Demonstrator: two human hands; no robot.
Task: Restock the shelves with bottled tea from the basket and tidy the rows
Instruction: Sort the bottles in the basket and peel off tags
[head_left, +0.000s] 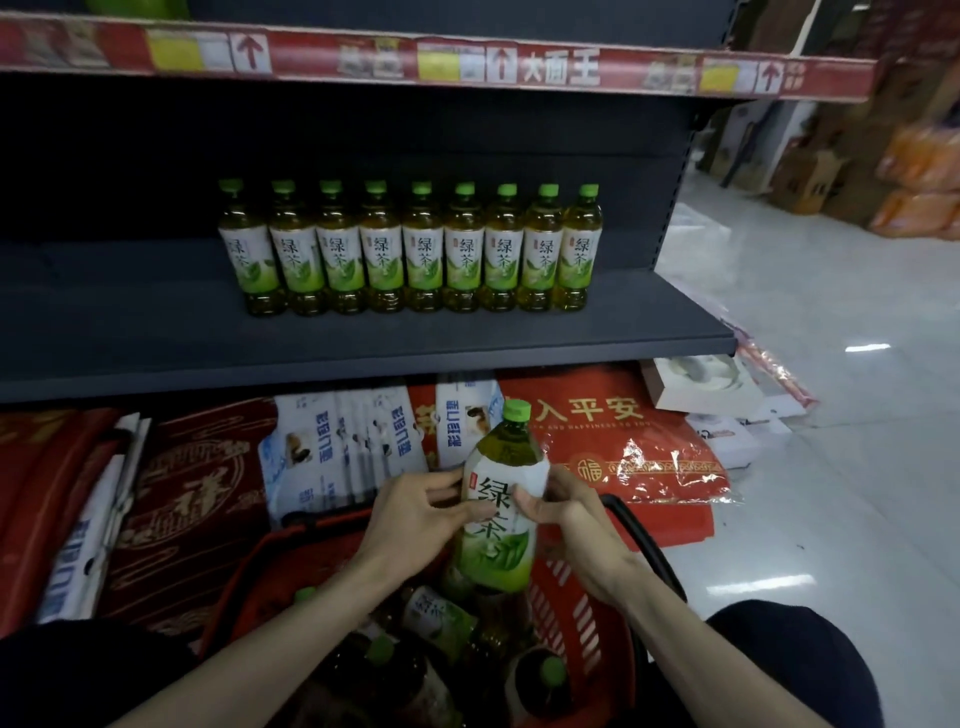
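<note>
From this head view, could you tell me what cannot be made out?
All in the head view:
- Bottle count in basket: forearms and held bottle cover it.
- Upper rail price tags: blurred.
- Behind the shelf row: hidden by front bottles.
- The top shelf goods: cut by upper edge.

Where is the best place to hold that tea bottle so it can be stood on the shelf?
Grip the labelled middle of the tea bottle from the side, as the left hand and right hand do now. It is nearly upright, and that leaves its base free to land on the shelf.
</note>
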